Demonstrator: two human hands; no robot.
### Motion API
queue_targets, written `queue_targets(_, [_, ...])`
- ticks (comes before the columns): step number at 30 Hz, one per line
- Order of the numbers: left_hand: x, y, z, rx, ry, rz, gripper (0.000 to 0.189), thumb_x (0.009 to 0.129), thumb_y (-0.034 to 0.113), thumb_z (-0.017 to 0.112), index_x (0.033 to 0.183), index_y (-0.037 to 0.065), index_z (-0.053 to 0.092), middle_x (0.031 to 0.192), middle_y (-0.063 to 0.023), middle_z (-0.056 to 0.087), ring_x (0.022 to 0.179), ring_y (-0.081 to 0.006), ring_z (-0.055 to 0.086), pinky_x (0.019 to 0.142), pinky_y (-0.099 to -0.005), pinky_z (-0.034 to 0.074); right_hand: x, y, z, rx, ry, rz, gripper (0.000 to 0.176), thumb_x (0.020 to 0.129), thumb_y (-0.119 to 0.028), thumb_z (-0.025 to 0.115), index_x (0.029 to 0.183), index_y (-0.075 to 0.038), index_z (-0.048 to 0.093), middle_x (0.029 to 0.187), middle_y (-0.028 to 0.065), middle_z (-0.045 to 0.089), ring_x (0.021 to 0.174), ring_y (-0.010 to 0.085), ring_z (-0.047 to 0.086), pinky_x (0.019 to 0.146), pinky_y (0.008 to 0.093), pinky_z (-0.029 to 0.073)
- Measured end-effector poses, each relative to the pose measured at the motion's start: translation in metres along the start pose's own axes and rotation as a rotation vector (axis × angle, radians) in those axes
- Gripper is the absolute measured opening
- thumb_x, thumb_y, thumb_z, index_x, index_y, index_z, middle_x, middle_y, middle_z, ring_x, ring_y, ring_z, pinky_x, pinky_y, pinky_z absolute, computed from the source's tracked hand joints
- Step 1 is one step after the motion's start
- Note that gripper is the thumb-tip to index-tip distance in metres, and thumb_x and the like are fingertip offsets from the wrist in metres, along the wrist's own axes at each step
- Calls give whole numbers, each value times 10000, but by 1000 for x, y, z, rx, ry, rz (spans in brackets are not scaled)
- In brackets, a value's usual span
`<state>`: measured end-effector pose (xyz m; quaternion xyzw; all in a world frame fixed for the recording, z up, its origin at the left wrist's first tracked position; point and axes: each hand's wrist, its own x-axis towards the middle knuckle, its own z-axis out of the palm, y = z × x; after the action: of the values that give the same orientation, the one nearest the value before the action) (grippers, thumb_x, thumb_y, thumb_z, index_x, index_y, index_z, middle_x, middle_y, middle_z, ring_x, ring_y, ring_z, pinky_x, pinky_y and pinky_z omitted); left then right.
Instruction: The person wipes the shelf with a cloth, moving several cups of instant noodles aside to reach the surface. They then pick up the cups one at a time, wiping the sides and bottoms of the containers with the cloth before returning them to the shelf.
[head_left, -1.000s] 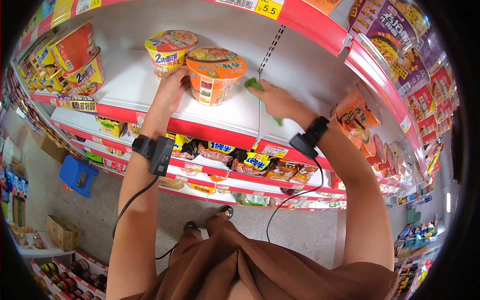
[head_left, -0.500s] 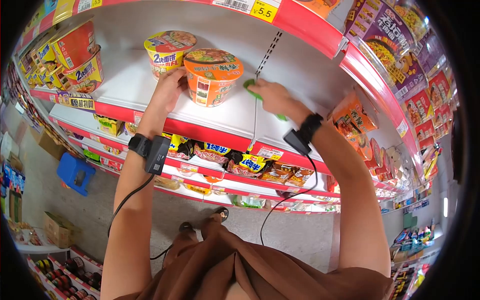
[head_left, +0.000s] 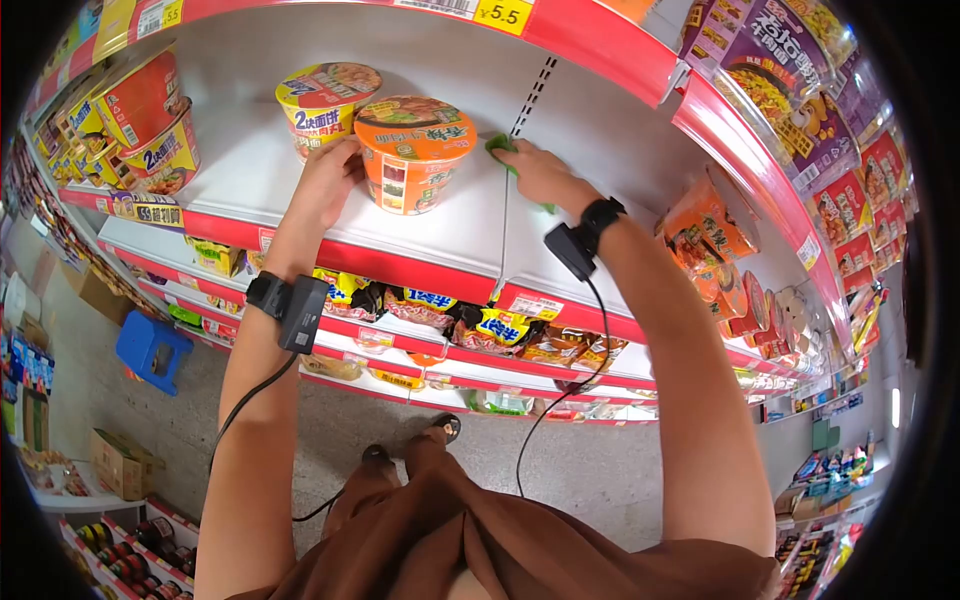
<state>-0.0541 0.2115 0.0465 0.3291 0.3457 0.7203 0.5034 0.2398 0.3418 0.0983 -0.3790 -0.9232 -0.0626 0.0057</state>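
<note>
A: Left hand (head_left: 328, 187)?
B: Half-curled at orange noodle bowl (head_left: 414, 158), upright on white shelf (head_left: 462, 222); grip cannot be told.
A: Right hand (head_left: 550, 180)?
B: Fingers closed on green cloth (head_left: 496, 146), right of bowl.

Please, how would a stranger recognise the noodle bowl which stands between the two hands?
Find the white shelf where the left hand and right hand reach. Between them, nearer the left hand, stands the noodle bowl. Its orange sides set it apart from the yellow bowl behind and left.
</note>
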Motion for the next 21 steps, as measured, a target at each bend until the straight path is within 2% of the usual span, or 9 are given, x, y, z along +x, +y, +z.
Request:
queue_targets(4, [-3, 2, 1, 8, -30, 14, 221, 956, 163, 515, 1081, 3, 601, 1039, -78, 628, 970, -191, 599, 908, -334, 475, 6, -6, 1, -3, -6, 67, 551, 799, 14, 455, 1316, -161, 523, 1239, 154, 508, 1160, 341, 520, 942, 429, 456])
queue_targets(7, [-6, 4, 4, 10, -16, 20, 221, 958, 167, 515, 1076, 3, 604, 1038, -79, 628, 972, -190, 599, 902, -329, 478, -11, -16, -5, -30, 8, 75, 530, 792, 12, 465, 1291, -154, 534, 1236, 143, 513, 1122, 343, 546, 914, 428, 474])
queue_targets(9, [-4, 2, 3, 2, -12, 17, 223, 958, 164, 513, 1078, 3, 608, 1034, -81, 632, 968, -188, 601, 898, -327, 479, -29, -22, -8, 3, -15, 33, 607, 750, 33, 477, 1324, -161, 511, 1264, 138, 504, 1074, 351, 570, 880, 431, 478])
queue_targets(11, [-3, 1, 2, -10, -6, 15, 224, 959, 162, 511, 1080, 2, 611, 1029, -82, 636, 964, -186, 602, 895, -324, 481, -50, -27, -8, -7, 16, 0, 611, 744, 26, 490, 1324, -166, 511, 1250, 130, 510, 1038, 353, 586, 854, 442, 483])
queue_targets(14, [-4, 1, 2, -1, -11, 7, 226, 957, 162, 513, 1079, 4, 618, 1019, -84, 646, 946, -185, 608, 890, -321, 482, -82, -38, -25, -49, -78, -38, 614, 734, 14, 520, 1323, -161, 509, 1195, 153, 515, 962, 379, 603, 819, 472, 485])
queue_targets(18, [-7, 3, 6, -16, -3, 21, 230, 954, 166, 519, 1083, 4, 620, 1014, -84, 651, 926, -187, 613, 883, -326, 482, -79, -37, -27, -66, -69, -77, 548, 720, 12, 551, 1249, -133, 555, 1179, 179, 527, 953, 368, 616, 794, 465, 511])
queue_targets(21, [-6, 2, 6, -11, -2, 20, 229, 955, 167, 519, 1084, 6, 618, 1012, -82, 650, 925, -187, 613, 879, -330, 483, -48, -30, -24, -139, -110, 39, 502, 734, -6, 546, 1226, -102, 564, 1177, 182, 531, 963, 363, 616, 810, 459, 512])
